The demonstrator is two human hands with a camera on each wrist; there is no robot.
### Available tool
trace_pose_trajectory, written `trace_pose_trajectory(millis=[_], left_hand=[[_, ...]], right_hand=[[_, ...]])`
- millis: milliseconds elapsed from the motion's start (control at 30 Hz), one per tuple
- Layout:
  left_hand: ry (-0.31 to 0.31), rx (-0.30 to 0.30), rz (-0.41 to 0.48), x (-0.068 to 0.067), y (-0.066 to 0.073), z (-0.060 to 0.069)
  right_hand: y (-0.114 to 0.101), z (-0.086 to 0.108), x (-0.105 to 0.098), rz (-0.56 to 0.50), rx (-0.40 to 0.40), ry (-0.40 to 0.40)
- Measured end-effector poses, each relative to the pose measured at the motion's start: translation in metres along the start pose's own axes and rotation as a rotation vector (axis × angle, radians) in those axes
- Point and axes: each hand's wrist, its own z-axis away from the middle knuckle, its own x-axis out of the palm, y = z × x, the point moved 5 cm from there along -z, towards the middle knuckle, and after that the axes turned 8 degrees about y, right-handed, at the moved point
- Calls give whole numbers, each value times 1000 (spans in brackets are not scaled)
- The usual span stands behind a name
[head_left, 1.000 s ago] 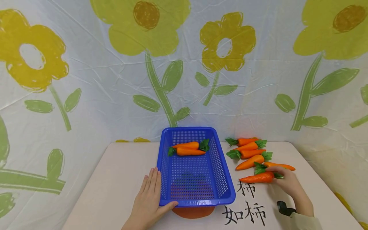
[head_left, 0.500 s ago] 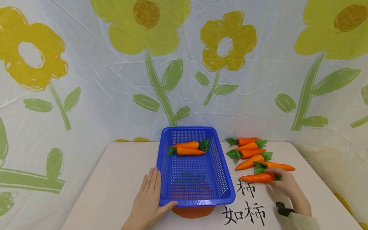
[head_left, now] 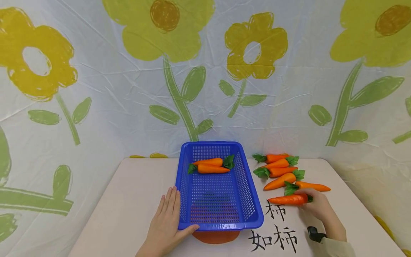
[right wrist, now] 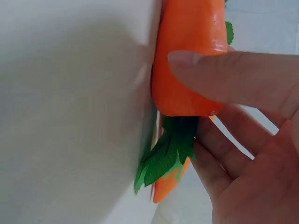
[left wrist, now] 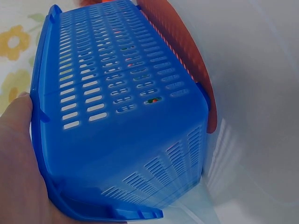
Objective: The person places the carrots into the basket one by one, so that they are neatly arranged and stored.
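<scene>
"So, what lies furthest left?"

"A stretch of pale, flat table (head_left: 112, 210), then the left hand (head_left: 165, 218). Its fingers lie straight and close together against the side of a blue, rectangular, perforated plastic basket (head_left: 221, 226), thumb spread onto the near rim."

"And inside the basket?"

"Two smooth, tapering orange carrots with green leafy tops (head_left: 213, 168), ahead and to the right of the left fingertips, lying crosswise with tops facing opposite ways. A reddish-brown rounded shape (head_left: 216, 238) shows from under the near edge, right of the left thumb."

"Further over?"

"Black brush-style characters (head_left: 260, 240) mark the table, nearer the person and left of the right hand (head_left: 318, 205). Five orange carrots with leafy green tops (head_left: 280, 181) lie beyond that hand, the closest just past its fingers."

"What does it hold?"

"The thick, leafy end of a ridged orange-red carrot (head_left: 286, 200), pinched between thumb and fingers, tip pointing left towards the basket. I can't tell whether it touches the table. A small black device (head_left: 316, 234) sits beside that wrist, next to a pale sleeve (head_left: 338, 248)."
</scene>
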Motion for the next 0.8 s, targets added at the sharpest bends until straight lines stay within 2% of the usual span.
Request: trace_pose_trajectory(millis=[133,267,800], left_hand=[[-12,-4,2,1,0,1],[-24,-10,2,2,-1,1],[-23,-11,5,1,0,1]], right_hand=[[4,2,0,68,60,-26],[7,4,-1,127,76,-37],[-3,3,-4,107,27,-49]])
